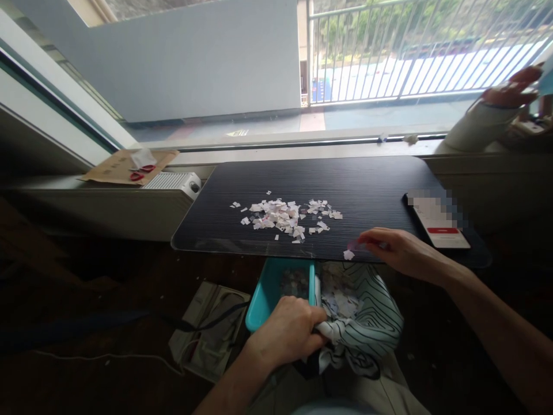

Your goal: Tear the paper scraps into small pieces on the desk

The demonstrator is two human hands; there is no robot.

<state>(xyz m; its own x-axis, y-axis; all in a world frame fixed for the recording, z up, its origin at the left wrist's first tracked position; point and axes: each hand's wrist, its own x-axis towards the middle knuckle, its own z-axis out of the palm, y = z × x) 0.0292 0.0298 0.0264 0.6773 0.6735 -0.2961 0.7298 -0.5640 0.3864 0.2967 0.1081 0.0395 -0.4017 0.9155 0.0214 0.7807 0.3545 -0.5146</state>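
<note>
My left hand (288,324) is closed over the near rim of a turquoise plastic bin (258,316), and its thumb and finger also pinch the edge of a patterned cloth bag (375,323). Small paper scraps (339,301) lie inside the bag, and greyish bits show dimly in the bin. At the table's front edge my right hand (395,249) pinches a thin, see-through pinkish piece whose kind I cannot make out. Right by it is a white scrap (348,254). A loose heap of cut paper scraps (279,214) covers the middle of the table.
The dark table (367,178) stands against a window sill. A phone (440,222) lies at its right end. Scissors with red handles (142,172) rest on a brown envelope (103,167) at left. An open box (211,328) with a cable sits on the floor.
</note>
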